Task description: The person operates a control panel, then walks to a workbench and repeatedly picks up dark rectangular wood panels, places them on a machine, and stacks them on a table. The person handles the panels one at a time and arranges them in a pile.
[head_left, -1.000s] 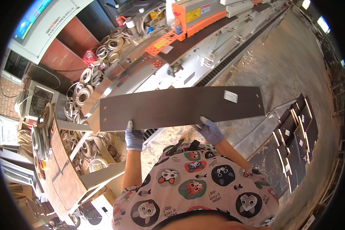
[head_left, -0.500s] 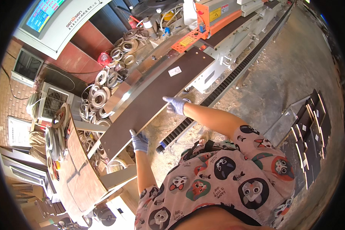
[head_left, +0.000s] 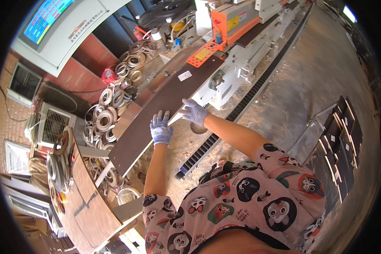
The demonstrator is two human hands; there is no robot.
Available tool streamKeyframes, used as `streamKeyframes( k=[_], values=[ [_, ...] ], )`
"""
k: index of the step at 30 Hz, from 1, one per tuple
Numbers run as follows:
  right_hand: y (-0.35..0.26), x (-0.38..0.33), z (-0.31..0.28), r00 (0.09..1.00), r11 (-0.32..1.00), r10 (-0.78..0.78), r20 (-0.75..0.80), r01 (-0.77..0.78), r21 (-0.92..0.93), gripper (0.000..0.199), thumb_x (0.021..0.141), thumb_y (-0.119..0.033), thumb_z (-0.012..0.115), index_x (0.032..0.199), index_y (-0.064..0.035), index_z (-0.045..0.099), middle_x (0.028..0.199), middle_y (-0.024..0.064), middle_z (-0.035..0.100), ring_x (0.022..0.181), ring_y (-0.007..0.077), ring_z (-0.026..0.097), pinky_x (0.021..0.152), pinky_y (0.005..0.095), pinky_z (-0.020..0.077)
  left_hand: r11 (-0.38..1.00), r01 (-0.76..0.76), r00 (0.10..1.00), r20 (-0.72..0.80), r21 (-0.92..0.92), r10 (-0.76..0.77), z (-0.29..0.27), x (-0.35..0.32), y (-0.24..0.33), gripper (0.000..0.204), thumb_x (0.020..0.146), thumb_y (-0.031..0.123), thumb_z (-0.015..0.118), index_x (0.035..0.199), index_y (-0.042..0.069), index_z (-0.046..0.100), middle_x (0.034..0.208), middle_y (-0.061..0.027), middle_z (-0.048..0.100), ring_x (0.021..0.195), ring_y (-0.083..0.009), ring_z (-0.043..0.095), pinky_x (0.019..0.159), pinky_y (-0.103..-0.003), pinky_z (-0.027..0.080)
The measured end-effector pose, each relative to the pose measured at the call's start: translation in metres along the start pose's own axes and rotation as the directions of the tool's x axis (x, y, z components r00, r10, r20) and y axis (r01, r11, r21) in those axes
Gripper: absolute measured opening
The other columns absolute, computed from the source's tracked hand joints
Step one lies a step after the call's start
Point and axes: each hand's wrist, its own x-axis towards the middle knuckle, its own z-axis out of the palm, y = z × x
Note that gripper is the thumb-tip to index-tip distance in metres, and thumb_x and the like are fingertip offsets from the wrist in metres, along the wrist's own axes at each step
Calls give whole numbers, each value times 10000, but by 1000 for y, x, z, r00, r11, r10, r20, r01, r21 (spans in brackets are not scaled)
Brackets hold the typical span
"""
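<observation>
A long dark brown board (head_left: pixel 169 98) with a small white label lies on the machine's bed, its far end beside an orange guard plate (head_left: pixel 202 54). My left hand (head_left: pixel 161 128), in a pale glove, rests on the board's near edge, fingers stretched over the top face. Farther right, my gloved right hand (head_left: pixel 194 112) is at the same edge, fingers apart, one finger pointing toward the board. Its palm side is partly hidden, so how firmly it touches cannot be told.
A black roller track (head_left: pixel 241 106) runs diagonally on my right. Edge-banding rolls (head_left: pixel 106 118) are heaped beyond the board. A plywood table (head_left: pixel 84 203) stands at left. Stacked dark panels (head_left: pixel 340 144) lie at far right. A control screen (head_left: pixel 46 19) is at upper left.
The board has shifted closer to the orange guard plate. My left hand has gone from the edge, thumb up, to farther right with fingers over the top. My right hand stays at the edge.
</observation>
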Motion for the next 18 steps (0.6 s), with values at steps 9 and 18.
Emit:
streamKeyframes(
  k=[9,18],
  values=[
    [-31,-172,-108,902,986,-164,399,146,75,433,862,-272,488,1251,-115,377,1159,70,485,971,210,522,895,388,428,997,15,997,76,82,-21,18,27,-2,699,676,285,679,1295,242,357,1330,-112,356,1186,-326,365,1001,-454,280],
    [32,-233,-194,919,956,82,-387,38,292,345,841,-255,523,1152,-117,465,1031,52,545,800,212,565,752,397,499,997,20,995,91,75,-27,17,32,0,753,648,241,701,1307,239,336,1342,-119,334,1196,-327,346,1003,-455,272]
  ],
)
